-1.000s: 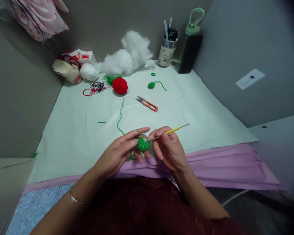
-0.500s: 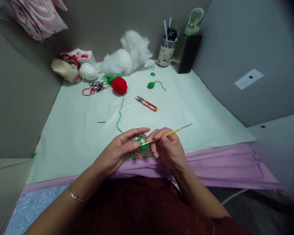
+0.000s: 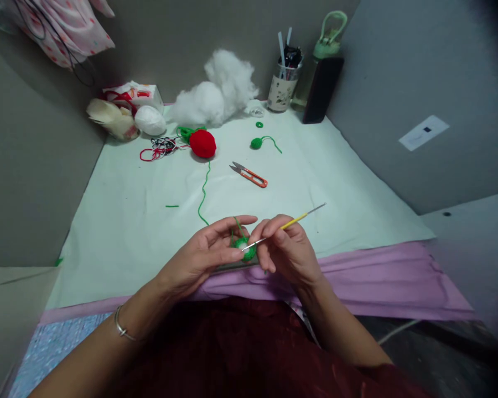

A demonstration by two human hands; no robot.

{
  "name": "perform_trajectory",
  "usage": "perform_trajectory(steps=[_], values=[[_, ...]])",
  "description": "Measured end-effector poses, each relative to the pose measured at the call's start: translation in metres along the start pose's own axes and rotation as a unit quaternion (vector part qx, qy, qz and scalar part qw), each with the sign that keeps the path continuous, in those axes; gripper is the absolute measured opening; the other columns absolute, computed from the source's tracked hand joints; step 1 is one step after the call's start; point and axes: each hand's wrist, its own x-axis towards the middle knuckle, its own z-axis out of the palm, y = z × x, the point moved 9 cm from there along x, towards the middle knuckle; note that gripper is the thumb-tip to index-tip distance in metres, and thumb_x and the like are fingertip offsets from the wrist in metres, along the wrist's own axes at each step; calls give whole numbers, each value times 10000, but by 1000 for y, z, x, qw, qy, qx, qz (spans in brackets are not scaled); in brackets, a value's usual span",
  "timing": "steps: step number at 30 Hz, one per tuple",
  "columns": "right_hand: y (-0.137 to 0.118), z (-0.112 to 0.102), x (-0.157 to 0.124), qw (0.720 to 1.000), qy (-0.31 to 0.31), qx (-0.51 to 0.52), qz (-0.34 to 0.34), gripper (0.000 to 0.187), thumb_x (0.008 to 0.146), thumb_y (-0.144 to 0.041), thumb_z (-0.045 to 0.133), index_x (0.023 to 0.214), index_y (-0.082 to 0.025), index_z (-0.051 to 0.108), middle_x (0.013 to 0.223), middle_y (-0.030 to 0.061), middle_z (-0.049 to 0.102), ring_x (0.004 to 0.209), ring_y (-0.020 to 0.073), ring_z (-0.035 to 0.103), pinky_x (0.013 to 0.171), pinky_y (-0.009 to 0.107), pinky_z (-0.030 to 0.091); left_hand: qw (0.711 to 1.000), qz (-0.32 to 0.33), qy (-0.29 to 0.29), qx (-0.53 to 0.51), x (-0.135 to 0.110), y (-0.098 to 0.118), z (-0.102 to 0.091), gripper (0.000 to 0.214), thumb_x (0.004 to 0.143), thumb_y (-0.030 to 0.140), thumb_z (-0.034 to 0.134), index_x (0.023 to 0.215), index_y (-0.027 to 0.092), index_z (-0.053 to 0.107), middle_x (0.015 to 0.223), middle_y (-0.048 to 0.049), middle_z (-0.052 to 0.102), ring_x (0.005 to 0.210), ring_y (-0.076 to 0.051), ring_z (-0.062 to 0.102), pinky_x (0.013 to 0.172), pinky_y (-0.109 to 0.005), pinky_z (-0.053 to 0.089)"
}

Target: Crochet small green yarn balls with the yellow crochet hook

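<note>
The crochet piece [image 3: 245, 250] I work on is bright green, and my hook [image 3: 292, 222] has a yellow grip on a silver shaft. The desk [image 3: 128, 221] cover is pale mint, with lilac cloth [image 3: 357, 279] along its 6 o'clock edge. At 11 o'clock sits a red ball [image 3: 203, 143], at 12 orange snips [image 3: 251, 176] and white stuffing [image 3: 218, 91]. At 10 o'clock hangs pink fabric [image 3: 66, 30] with red spots.

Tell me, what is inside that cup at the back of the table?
Two white sticks and some dark items poke out of the cup. Its wall hides their lower ends and anything shorter.
</note>
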Motion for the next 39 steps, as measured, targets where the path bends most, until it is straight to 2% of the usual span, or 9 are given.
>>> perform_trajectory(steps=[4,11,15,19,23,27,30,34,39], values=[[1,-3,2,1000,14,-10,7,234,910,-435,806,889,-211,740,859,18,800,440,66,662,366,127,477,999,19,26,16,2,-2,-5,439,799,262,896,1228,294,806,1079,-27,726,1090,-183,639,994,-303,468],[4,-1,1,1000,9,3,6,204,928,-406,794,902,-209,748,841,15,801,495,89,717,388,129,501,999,14,20,24,4,-9,-4,423,851,342,858,1260,263,783,1057,-50,729,968,-202,672,919,-360,526],[10,0,1,1000,20,9,23,264,895,-451,819,869,-204,729,775,5,783,481,90,701,385,132,492,999,31,16,32,2,-6,-2,362,886,322,827,1235,237,782,1032,-50,753,955,-187,693,920,-332,531],[12,2,-1,999,39,4,35,304,853,-479,852,836,-207,717,720,-9,762,430,67,644,406,137,511,996,62,27,65,0,1,-2,386,857,268,851,1233,238,769,1042,-38,739,956,-181,693,902,-311,536],[11,12,-5,999,33,14,26,255,898,-443,819,848,-214,721,689,-19,753,414,61,629,436,144,535,992,77,24,101,-1,5,1,389,877,272,827,1255,237,740,1011,-34,716,896,-182,696,873,-329,544],[22,16,-8,998,43,15,53,284,883,-462,829,840,-207,711,643,-19,742,430,82,647,442,154,540,988,80,17,134,0,2,-1,386,891,306,810,1264,236,739,1014,-48,723,898,-186,678,859,-326,540],[28,9,-5,995,77,34,54,281,866,-452,852,833,-210,712,643,-31,741,438,64,632,471,136,546,986,82,50,137,2,-2,-11,413,895,353,812,1282,233,735,1010,-44,724,921,-187,675,866,-316,536],[30,-5,-2,989,127,61,37,287,831,-453,884,837,-221,715,692,-43,751,455,41,598,468,111,524,978,132,105,125,3,3,-21,412,875,295,845,1269,264,729,1104,-21,722,1087,-182,671,976,-289,510],[25,-10,-4,985,159,52,30,326,799,-484,900,856,-229,705,761,-41,770,456,35,564,475,129,521,968,150,124,160,1,9,-19,449,856,264,851,1279,243,702,996,-17,747,998,-192,692,967,-336,529]])
